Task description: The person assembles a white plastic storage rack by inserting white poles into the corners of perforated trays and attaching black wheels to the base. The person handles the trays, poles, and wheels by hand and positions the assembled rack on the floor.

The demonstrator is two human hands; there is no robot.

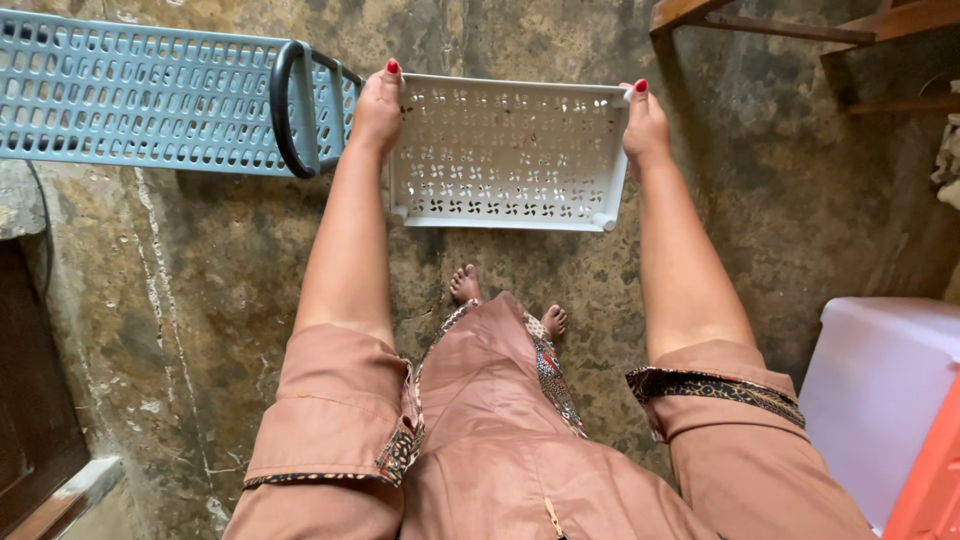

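We stand barefoot on a stained, cracked concrete floor (200,300). Taking our feet (465,285) as the landmark, a white box (880,390) rests on the floor off to their right, an orange thing (935,480) against it.

Blue crate (140,95): left end and top cut off by the frame edge. White bin (870,390) and orange thing (930,480) beside it run off the right and bottom edges. We cannot see the fingers of the left hand (378,105) and right hand (645,120) behind the white basket (510,150). Feet partly under the brown dress (500,430).
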